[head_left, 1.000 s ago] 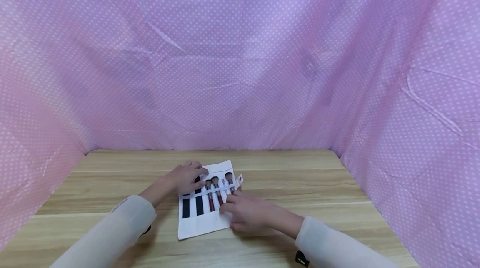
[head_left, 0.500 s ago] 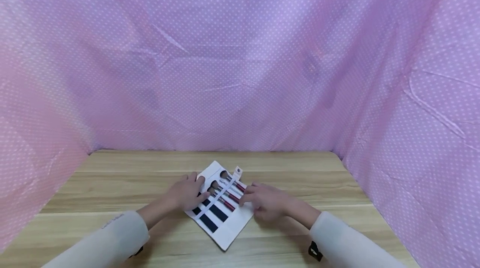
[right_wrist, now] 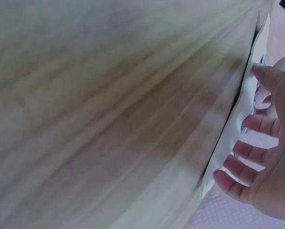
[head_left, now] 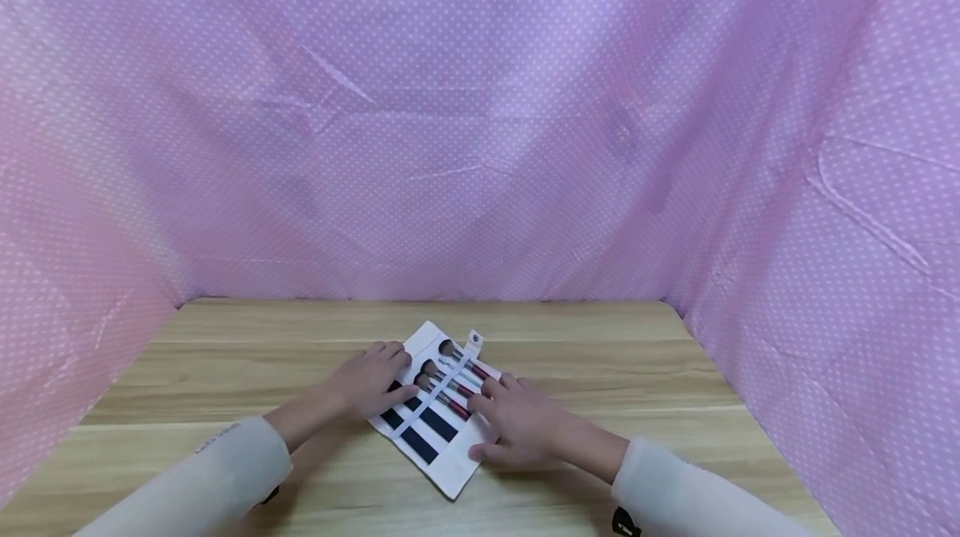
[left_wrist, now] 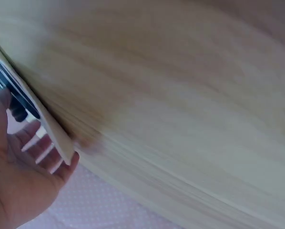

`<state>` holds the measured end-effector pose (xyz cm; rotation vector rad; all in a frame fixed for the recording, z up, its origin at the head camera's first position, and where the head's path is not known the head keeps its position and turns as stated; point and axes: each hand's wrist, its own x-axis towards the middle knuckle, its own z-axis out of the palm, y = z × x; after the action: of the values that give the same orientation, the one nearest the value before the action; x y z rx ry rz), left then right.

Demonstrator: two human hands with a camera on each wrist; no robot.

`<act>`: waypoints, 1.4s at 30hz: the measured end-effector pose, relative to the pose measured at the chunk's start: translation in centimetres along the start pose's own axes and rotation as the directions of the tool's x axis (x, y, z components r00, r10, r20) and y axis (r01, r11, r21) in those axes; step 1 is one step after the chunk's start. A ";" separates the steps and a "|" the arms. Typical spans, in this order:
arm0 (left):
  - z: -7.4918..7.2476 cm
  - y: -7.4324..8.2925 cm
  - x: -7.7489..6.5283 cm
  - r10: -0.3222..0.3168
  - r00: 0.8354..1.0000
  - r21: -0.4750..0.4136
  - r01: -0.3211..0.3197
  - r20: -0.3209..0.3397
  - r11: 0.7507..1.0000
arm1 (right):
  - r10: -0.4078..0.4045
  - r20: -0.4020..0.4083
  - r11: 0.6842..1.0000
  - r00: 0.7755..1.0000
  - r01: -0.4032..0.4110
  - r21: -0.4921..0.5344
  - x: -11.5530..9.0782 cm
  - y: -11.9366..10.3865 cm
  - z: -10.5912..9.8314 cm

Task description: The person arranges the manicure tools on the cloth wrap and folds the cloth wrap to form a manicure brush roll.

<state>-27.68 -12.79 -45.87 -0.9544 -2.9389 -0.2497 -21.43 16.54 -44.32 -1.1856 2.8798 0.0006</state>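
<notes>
A white fabric brush roll [head_left: 456, 470] lies unfolded and slanted on the table. Makeup brushes [head_left: 442, 395] with red handles and dark bristles sit under its elastic strap, beside black strips on the side toward me. My left hand [head_left: 372, 380] rests on the roll's left corner, thumb over the surface; in the left wrist view its little finger reaches the roll's edge [left_wrist: 61, 143]. My right hand [head_left: 519, 424] rests with spread fingers on the lower right part, over some handle ends. In the right wrist view those fingertips touch the white cloth [right_wrist: 235, 114].
The roll lies on a light wood table [head_left: 637, 370]. Pink dotted cloth [head_left: 480, 187] hangs behind the table and along both sides. A snap tab [head_left: 474, 342] sticks out from the roll's far edge.
The roll has turned counterclockwise on the table, its bristle ends now pointing up and left. My right hand moved right with it, then spread its fingers lower on the cloth.
</notes>
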 end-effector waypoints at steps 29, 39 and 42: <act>0.7 5.6 -2.5 0.128 0.989 -0.086 -0.122 0.071 0.989 | -0.133 0.043 0.991 0.990 0.133 0.001 -3.4 7.5 0.0; 0.7 6.7 -2.8 0.102 0.993 -0.054 -0.098 0.059 0.994 | -0.116 0.017 0.992 0.993 0.116 0.046 -3.8 6.4 0.2; 0.8 6.9 -2.8 0.093 0.993 -0.048 -0.089 0.076 0.995 | -0.119 -0.001 0.992 0.993 0.118 0.038 -4.1 6.6 0.5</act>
<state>-21.29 -8.77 -45.90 -1.1259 -2.9610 -0.2815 -23.20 24.14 -44.77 -1.3468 2.7900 -0.0552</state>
